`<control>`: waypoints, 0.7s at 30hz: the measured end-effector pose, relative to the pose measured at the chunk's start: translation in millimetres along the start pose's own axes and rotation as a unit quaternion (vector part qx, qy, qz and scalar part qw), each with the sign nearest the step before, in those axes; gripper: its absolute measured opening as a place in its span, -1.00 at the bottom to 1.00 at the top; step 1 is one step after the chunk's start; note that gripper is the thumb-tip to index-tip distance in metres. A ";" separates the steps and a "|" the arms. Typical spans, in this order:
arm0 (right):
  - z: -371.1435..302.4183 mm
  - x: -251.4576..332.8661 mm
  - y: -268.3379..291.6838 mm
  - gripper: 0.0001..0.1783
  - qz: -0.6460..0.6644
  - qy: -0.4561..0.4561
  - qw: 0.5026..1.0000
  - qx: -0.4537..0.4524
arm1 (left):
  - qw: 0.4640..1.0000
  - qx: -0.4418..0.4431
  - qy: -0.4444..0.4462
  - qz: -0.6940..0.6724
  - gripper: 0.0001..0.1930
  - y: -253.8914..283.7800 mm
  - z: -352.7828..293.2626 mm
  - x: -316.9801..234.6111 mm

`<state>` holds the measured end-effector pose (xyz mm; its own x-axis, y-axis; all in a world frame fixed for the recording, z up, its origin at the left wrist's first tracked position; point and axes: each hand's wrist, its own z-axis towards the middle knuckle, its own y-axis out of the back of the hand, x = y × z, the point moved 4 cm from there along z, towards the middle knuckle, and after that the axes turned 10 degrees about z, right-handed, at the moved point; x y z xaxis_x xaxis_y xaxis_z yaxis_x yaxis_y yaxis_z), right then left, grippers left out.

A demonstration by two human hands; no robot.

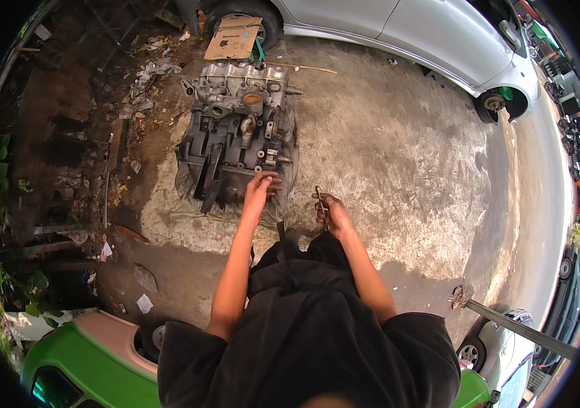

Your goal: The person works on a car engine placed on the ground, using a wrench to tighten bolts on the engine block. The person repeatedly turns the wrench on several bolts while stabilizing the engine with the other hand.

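left hand (266,182): engine (225,134), near edge | right hand (334,212): tool (319,196) | concrete (392,149): wide rightward

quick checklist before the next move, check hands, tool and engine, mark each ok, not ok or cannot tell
1. Tool in right hand: ok, held.
2. Tool clear of engine: ok, a gap shows between them.
3. Left hand free: cannot tell; fingers are bent by the engine's near right corner, and any small part there is unclear.
4. Gloves on: not ok, both hands are bare.
5. Engine bolts tight: cannot tell from this view.
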<state>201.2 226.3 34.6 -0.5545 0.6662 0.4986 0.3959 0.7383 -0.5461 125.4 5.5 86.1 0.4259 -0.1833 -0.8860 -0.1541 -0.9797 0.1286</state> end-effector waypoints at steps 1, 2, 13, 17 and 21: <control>3.2 1.8 0.2 -0.66 -0.001 0.002 1.000 0.000 | 1.000 0.000 0.009 -0.001 -0.73 2.6 7.0 -2.4; 7.2 3.5 1.1 -0.66 -0.004 -0.002 1.000 -0.008 | 1.000 -0.006 0.005 -0.002 -0.74 4.1 12.4 -4.6; 81.0 27.6 -9.7 -0.62 -0.059 -0.064 0.996 -0.008 | 0.978 -0.125 -0.061 0.155 -0.73 21.6 74.4 6.5; 107.3 32.5 0.6 -0.57 -0.067 -0.062 0.996 -0.025 | 0.970 -0.104 -0.043 0.216 -0.69 14.5 89.5 22.8; 142.4 24.5 15.9 -0.51 -0.070 -0.092 0.993 -0.018 | 0.954 -0.100 0.000 0.281 -0.64 0.9 85.9 26.5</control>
<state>89.7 239.4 -57.7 -0.7296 0.5281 0.4345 0.3296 0.8282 -0.4532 59.9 6.8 24.5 0.3259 -0.6848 -0.6518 -0.1848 -0.7223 0.6664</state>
